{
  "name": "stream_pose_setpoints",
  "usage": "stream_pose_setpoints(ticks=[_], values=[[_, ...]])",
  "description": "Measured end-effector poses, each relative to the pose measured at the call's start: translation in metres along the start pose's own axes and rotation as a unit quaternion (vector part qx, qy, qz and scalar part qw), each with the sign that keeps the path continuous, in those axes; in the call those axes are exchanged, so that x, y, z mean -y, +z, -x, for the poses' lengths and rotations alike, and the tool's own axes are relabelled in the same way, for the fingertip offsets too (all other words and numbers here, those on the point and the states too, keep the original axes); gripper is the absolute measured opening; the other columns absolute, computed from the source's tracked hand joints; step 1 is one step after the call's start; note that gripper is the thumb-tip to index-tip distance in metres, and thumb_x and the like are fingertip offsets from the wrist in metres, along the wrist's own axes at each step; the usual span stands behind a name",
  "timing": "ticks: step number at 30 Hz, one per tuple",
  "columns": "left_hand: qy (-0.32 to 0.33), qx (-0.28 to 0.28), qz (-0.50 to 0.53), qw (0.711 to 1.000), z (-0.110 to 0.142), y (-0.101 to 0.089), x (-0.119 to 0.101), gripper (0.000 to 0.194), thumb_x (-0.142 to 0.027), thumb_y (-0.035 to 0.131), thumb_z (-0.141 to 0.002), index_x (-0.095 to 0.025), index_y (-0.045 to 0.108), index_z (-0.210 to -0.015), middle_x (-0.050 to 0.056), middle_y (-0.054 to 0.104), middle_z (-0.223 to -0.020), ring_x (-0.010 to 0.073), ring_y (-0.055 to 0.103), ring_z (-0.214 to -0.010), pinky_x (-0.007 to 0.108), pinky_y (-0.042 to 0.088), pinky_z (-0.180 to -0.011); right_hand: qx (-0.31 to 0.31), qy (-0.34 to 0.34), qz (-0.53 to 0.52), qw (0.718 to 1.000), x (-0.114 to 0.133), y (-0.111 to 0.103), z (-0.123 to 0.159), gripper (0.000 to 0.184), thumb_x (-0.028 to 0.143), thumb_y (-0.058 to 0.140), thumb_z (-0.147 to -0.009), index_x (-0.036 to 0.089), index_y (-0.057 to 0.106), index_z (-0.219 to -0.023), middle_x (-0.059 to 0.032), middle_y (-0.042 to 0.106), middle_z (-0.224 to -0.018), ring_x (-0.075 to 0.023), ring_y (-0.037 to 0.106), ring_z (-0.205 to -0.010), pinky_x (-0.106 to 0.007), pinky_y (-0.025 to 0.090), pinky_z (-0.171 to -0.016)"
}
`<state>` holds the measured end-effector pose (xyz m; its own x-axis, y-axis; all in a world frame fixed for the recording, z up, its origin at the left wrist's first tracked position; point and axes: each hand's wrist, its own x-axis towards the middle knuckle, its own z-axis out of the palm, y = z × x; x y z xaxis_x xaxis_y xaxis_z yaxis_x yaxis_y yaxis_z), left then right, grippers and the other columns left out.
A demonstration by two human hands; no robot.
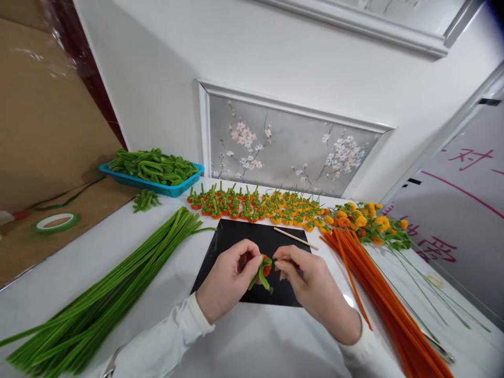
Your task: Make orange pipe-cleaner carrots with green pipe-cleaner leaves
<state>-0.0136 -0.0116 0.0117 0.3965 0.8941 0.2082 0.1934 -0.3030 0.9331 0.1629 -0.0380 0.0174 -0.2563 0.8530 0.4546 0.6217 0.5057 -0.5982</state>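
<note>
My left hand (228,275) pinches a small orange-and-green pipe-cleaner piece (264,274) between thumb and fingers, above the black mat (236,236). A green strip of it hangs down past the fingertips. Just to the right, my right hand (315,278) has thumb and forefinger pressed together, slightly apart from the piece. Whether anything thin is between those fingertips is too small to make out. On the mat's far right corner lies a thin wooden stick (295,238).
Rows of small orange-and-green pieces (232,205) and yellow ones (293,207) stand behind the mat. Green pipe cleaners (118,283) lie left, orange ones (386,304) right. A blue basket (169,190) holds green loops. Yellow-orange flowers (360,220) and green tape (57,222) flank these.
</note>
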Motion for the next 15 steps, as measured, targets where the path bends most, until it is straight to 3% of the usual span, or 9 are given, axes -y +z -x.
stream_pose_setpoints(ticks=[4,9,15], values=[[-0.035,0.003,0.03,0.999,0.0,0.001,-0.005,0.023,-0.038,0.044,-0.089,-0.017,0.049,-0.08,-0.002,0.049,-0.066,0.0095,0.046,-0.059,0.02,0.041,-0.054,-0.008,0.033,-0.029,0.999,0.004,0.001,0.001,0.012,0.024,0.045,-0.091,0.02,0.054,-0.083,0.003,0.055,-0.065,-0.01,0.052,-0.058,-0.02,0.038,-0.057],[-0.082,0.022,0.162,0.983,0.001,0.003,-0.01,0.032,-0.044,0.041,-0.089,-0.016,0.048,-0.076,0.0,0.047,-0.08,0.0128,0.049,-0.076,0.027,0.051,-0.067,-0.017,0.017,-0.002,1.0,0.006,0.005,0.0,0.016,0.021,0.045,-0.091,0.019,0.051,-0.076,0.0025,0.054,-0.064,-0.0097,0.051,-0.059,-0.019,0.037,-0.057],[-0.08,0.022,0.141,0.986,0.0,0.007,-0.003,0.02,-0.032,0.06,-0.079,-0.016,0.048,-0.08,-0.003,0.047,-0.068,0.0093,0.047,-0.063,0.023,0.048,-0.06,-0.015,-0.018,0.138,0.99,0.004,0.01,0.003,0.015,0.018,0.042,-0.091,0.018,0.051,-0.079,-0.0012,0.057,-0.071,-0.0124,0.052,-0.059,-0.023,0.034,-0.054]])
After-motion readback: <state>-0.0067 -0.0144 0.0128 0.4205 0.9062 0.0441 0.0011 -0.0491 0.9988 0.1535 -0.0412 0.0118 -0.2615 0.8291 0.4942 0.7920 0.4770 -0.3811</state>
